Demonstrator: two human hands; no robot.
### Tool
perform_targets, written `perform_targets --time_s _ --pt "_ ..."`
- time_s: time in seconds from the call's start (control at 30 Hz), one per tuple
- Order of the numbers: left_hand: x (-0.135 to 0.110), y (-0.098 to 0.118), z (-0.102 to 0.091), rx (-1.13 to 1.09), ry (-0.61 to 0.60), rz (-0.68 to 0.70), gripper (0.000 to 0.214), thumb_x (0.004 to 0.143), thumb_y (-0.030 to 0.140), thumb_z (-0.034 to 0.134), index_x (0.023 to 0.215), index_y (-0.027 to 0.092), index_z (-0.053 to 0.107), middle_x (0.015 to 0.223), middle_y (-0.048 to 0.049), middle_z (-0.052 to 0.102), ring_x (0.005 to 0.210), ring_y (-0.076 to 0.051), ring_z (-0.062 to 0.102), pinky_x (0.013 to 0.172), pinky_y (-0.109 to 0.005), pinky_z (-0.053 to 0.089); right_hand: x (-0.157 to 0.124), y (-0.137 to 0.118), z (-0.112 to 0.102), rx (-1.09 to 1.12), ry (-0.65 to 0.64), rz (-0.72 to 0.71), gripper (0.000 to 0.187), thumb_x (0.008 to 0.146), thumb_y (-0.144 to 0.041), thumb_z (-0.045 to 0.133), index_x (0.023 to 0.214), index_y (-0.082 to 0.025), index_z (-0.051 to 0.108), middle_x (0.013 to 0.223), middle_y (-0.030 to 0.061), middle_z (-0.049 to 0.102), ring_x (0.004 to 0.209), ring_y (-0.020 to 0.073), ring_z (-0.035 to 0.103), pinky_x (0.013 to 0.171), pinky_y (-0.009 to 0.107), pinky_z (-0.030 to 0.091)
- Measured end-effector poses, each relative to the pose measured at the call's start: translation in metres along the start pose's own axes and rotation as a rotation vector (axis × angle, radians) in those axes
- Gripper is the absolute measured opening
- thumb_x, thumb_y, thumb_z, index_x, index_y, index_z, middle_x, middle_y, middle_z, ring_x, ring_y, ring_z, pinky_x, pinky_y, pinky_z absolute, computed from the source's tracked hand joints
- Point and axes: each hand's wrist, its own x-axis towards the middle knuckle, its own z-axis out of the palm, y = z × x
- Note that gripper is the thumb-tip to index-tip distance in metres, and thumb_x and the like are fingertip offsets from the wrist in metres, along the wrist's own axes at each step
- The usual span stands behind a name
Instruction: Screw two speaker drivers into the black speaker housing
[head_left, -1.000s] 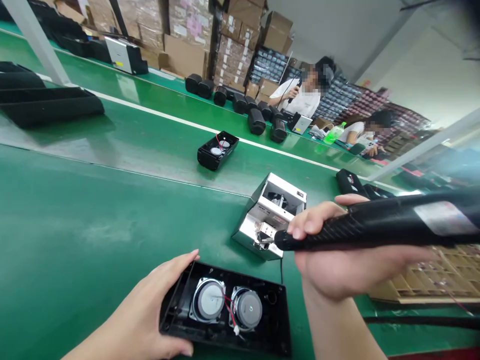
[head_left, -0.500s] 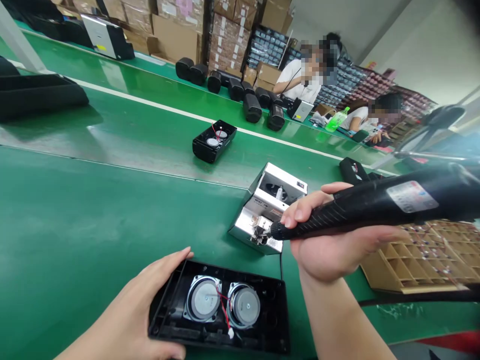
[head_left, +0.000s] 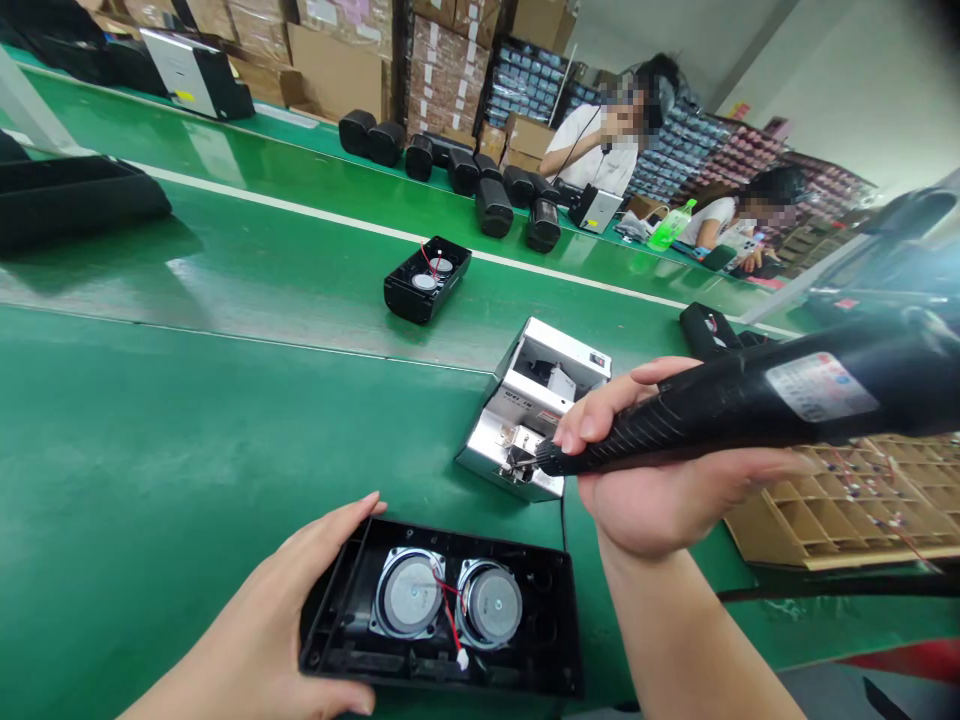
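Note:
My right hand (head_left: 660, 490) is wrapped round a black electric screwdriver (head_left: 750, 410), whose tip rests at the front of a small silver screw feeder box (head_left: 536, 400). My left hand (head_left: 277, 620) holds the left end of an open black speaker housing (head_left: 540, 640) lying on the green table. Inside the housing sit two round silver speaker drivers (head_left: 450, 598) joined by red and white wires.
A second open speaker housing (head_left: 427, 280) lies on the green conveyor belt (head_left: 247, 270). Several finished black speakers (head_left: 480, 190) stand along the far side, where two seated people work. A cardboard divider tray (head_left: 847, 510) lies at right, long black parts (head_left: 75, 200) at far left.
The view has shifted slightly. My right hand has tilted the screwdriver's rear end upward while its tip stays at the feeder. My left hand stays on the housing.

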Motion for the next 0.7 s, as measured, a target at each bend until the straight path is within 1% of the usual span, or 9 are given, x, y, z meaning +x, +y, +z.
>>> perform_targets --time_s 0.1,0.23,0.33,0.43,0.53,0.6,0.7 --pt "0.002 0.004 -0.001 0.003 0.009 0.004 0.135 0.069 0.107 0.074 0.181 0.046 0.031 0.177 -0.0093 0.059 0.154 -0.043 0.067 0.126 -0.061 0.059 -0.002 0.002 0.001 -0.008 0.004 -0.003 0.068 0.099 -0.093 0.064 0.109 -0.026 0.069 0.065 -0.0056 0.067 0.044 0.0184 0.058 0.041 0.031 0.048" --pt "0.004 0.006 -0.001 0.011 0.022 0.017 0.134 0.070 0.105 0.076 0.181 0.045 0.031 0.176 -0.0089 0.060 0.153 -0.042 0.067 0.126 -0.058 0.060 -0.004 0.002 0.005 0.000 0.034 0.014 0.072 0.097 -0.094 0.067 0.115 -0.025 0.071 0.063 -0.0056 0.066 0.042 0.0185 0.056 0.040 0.032 0.045" --pt "0.004 0.005 -0.001 0.016 0.024 0.021 0.134 0.071 0.103 0.079 0.181 0.044 0.031 0.176 -0.0101 0.060 0.154 -0.042 0.067 0.126 -0.058 0.060 -0.004 0.002 0.008 0.017 0.000 0.013 0.072 0.094 -0.093 0.072 0.116 -0.025 0.073 0.063 -0.0053 0.067 0.042 0.0186 0.055 0.041 0.033 0.044" --pt "0.004 0.005 -0.001 0.021 0.025 0.023 0.133 0.072 0.103 0.078 0.182 0.044 0.031 0.176 -0.0113 0.060 0.155 -0.043 0.066 0.127 -0.059 0.059 -0.003 0.005 0.007 0.014 -0.028 0.062 0.075 0.095 -0.094 0.071 0.122 -0.024 0.074 0.065 -0.0050 0.066 0.045 0.0180 0.056 0.044 0.032 0.045" --pt "0.004 0.007 -0.001 0.028 0.022 0.033 0.130 0.074 0.103 0.076 0.182 0.046 0.029 0.176 -0.0112 0.059 0.155 -0.044 0.066 0.126 -0.062 0.059 -0.006 0.005 0.006 0.012 -0.011 0.173 0.075 0.101 -0.094 0.061 0.128 -0.025 0.072 0.068 -0.0050 0.064 0.048 0.0171 0.057 0.046 0.030 0.046" --pt "0.004 0.011 -0.002 0.032 0.017 0.033 0.129 0.075 0.103 0.075 0.181 0.048 0.028 0.176 -0.0109 0.059 0.155 -0.044 0.066 0.125 -0.064 0.060 -0.012 -0.002 0.008 0.031 -0.026 0.240 0.075 0.102 -0.095 0.058 0.127 -0.026 0.072 0.067 -0.0047 0.064 0.048 0.0169 0.057 0.045 0.029 0.046" --pt "0.005 0.017 -0.004 0.010 -0.003 0.022 0.132 0.073 0.100 0.082 0.181 0.048 0.028 0.178 -0.0112 0.057 0.158 -0.044 0.062 0.128 -0.065 0.057 -0.024 -0.027 0.017 0.110 -0.053 0.274 0.075 0.097 -0.098 0.062 0.126 -0.030 0.077 0.065 -0.0039 0.066 0.048 0.0186 0.058 0.046 0.032 0.051"
